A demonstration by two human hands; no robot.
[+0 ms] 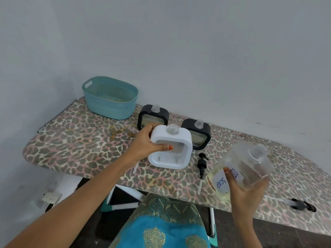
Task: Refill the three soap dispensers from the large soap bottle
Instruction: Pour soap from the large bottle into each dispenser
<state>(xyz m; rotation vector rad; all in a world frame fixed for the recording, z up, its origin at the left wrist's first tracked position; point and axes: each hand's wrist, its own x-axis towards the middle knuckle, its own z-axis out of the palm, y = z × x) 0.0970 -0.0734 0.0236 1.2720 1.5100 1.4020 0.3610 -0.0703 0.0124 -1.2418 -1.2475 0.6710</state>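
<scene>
Nearest, the right hand (246, 192) has its grip around the big soap bottle (245, 169), tilted, mouth open. A pump (202, 164) lies on the desk (75, 145). The left hand (146, 142) holds the white dispenser (172, 147). Behind stand two black dispensers (153, 116) (196, 136), uncapped; farthest left, a teal basket (110, 97).

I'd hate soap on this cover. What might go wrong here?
1. The large soap bottle is open and tilted in the right hand; soap may spill before reaching the white dispenser.
2. That dispenser's neck is narrow.
3. The left hand has a one-sided grip; it may tip.
</scene>
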